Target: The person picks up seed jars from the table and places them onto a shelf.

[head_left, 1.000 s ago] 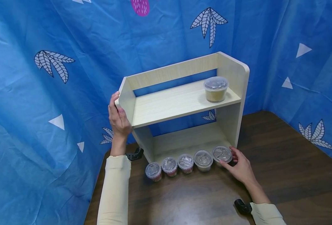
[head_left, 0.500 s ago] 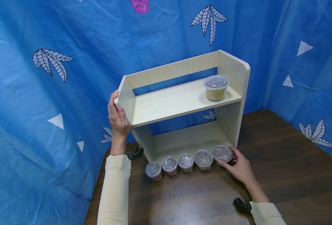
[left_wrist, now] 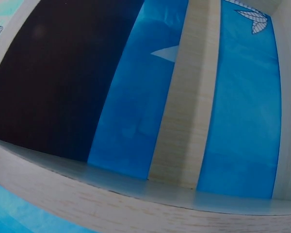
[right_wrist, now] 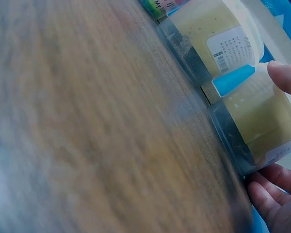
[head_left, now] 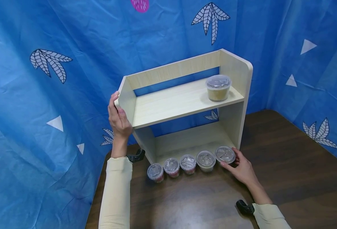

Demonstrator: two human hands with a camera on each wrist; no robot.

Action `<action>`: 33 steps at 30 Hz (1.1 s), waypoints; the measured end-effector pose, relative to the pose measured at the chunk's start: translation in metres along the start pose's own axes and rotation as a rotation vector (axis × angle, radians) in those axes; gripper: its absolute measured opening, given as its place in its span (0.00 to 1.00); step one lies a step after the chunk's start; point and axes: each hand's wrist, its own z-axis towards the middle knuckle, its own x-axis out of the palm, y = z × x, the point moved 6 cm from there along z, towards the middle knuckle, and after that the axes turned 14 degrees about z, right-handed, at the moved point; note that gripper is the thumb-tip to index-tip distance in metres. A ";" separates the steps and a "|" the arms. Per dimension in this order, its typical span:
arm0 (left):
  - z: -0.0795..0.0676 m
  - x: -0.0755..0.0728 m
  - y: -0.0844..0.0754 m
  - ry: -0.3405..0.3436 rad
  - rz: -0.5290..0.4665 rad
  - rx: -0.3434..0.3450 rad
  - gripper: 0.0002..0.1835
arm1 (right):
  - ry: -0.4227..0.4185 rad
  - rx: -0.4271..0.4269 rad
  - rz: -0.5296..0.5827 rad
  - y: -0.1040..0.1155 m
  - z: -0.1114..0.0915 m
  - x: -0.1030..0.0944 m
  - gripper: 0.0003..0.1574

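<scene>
A pale wooden two-tier shelf (head_left: 174,106) stands on the brown table. My left hand (head_left: 119,122) holds its left side panel at the upper front corner, the thumb toward the front; the left wrist view shows the shelf's boards (left_wrist: 184,107) but not the hand. With thumb and fingers on either side, my right hand (head_left: 241,168) grips a lidded clear plastic tub (head_left: 225,155) at the right end of a row. Its yellowish contents show in the right wrist view. Another such tub (head_left: 206,160) is beside it, then several smaller lidded cups (head_left: 188,163) with reddish lower parts.
A larger lidded tub with yellow contents (head_left: 218,89) sits at the right of the upper tier. The row lies along the front of the lower tier (head_left: 191,140). Blue patterned cloth (head_left: 168,31) hangs behind and at the sides. Table (head_left: 271,165) extends right and forward.
Both hands keep the same holds. The whole scene sits slightly higher in the head view; the row of tubs and cups looks otherwise the same.
</scene>
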 end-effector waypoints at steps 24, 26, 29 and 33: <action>0.000 -0.001 0.002 0.010 0.028 -0.007 0.23 | -0.018 0.039 0.009 0.002 0.001 -0.001 0.55; 0.000 -0.002 0.001 0.010 0.027 -0.004 0.23 | -0.018 0.043 0.009 0.002 0.001 -0.001 0.55; 0.001 -0.002 0.000 0.010 0.023 0.000 0.23 | -0.022 0.035 0.003 0.003 0.000 -0.001 0.55; 0.002 -0.003 -0.001 0.012 0.015 0.005 0.23 | -0.028 0.030 -0.006 0.003 0.000 -0.001 0.55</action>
